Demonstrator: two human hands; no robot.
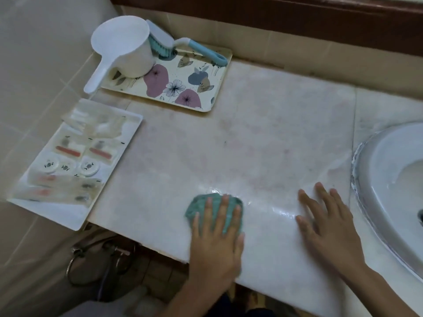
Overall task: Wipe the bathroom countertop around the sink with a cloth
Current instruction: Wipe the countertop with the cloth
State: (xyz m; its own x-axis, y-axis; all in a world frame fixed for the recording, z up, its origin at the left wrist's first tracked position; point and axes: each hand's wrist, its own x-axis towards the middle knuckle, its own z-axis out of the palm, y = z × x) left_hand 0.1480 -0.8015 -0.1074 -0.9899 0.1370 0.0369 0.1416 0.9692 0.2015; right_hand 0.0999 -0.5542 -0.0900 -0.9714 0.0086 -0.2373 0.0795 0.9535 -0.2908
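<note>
Near the front edge of the pale marble bench (pixel 263 133), the left hand (pixel 215 239) presses flat, fingers spread, on a bunched teal cloth (pixel 199 208) (a wet sheen trails to its right). Beside it the right hand (pixel 329 227) lies open on the stone, holding nothing, just left of the white sink (pixel 375 179).
</note>
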